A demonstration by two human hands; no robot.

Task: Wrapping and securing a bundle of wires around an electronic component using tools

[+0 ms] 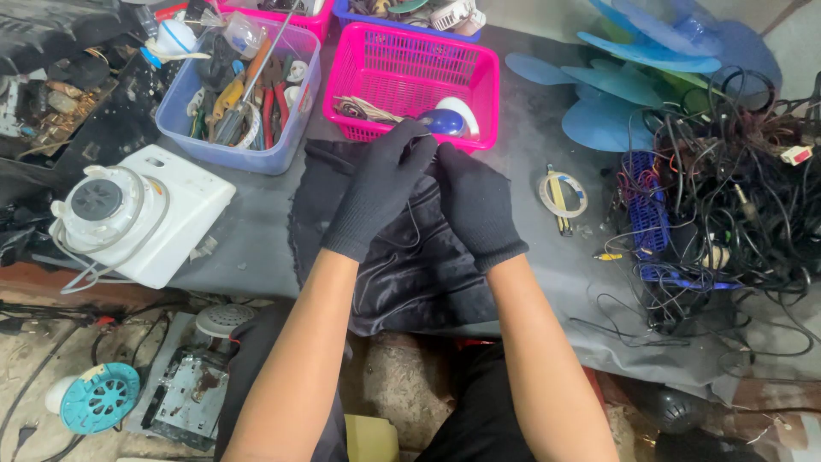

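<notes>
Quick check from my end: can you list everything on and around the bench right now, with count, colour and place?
Slotted plastic basket: one, pink, bench centre back.
Rounded blue-and-white object: one, at the pink basket's front edge.
Plastic tub of hand tools: one, pale blue, left of the pink basket.
Dark cloth: one, black, under the hands.
Boxy appliance with round dial: one, white, bench left.
Fan blades: several, light blue, back right.
Tangle of cables: one heap, mostly black, right.
Small roll of tape: one, whitish, right of the cloth.
Round disc: one, teal, floor lower left.
Left hand: black knit glove, fingertips pinching a thin wire.
Right hand: black knit glove, beside the left hand.
</notes>
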